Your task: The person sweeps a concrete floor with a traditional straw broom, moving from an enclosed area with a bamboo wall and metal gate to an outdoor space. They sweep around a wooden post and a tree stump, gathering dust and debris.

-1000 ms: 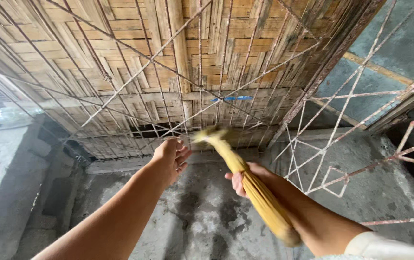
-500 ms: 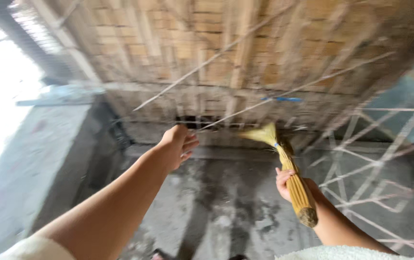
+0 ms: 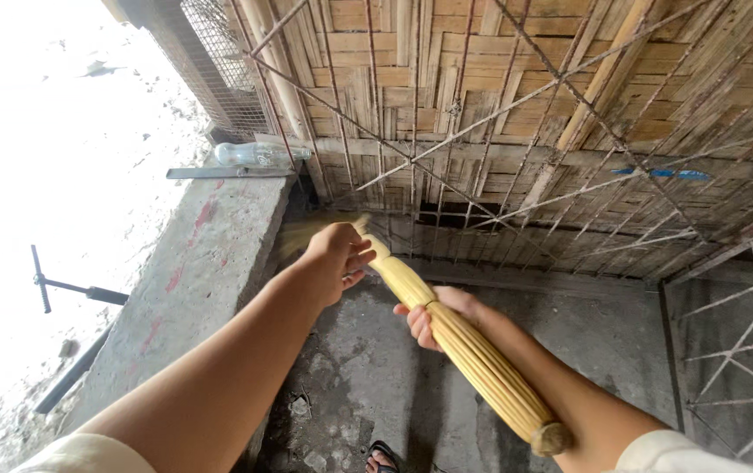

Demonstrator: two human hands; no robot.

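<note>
Two hands worked one bundled straw broom (image 3: 473, 359). The right hand's fingers (image 3: 418, 322) were wrapped firmly around its mid-shaft; the left hand (image 3: 339, 254) curled loosely against the shaft nearer the blurred bristles, which were aimed at the corner below the woven bamboo wall (image 3: 499, 114). The bristles might have snagged on the wire lattice (image 3: 446, 149), jerking that looser grip free. Both forearms were extended forward over the concrete floor (image 3: 376, 368), beside a concrete ledge (image 3: 210, 254).
</note>
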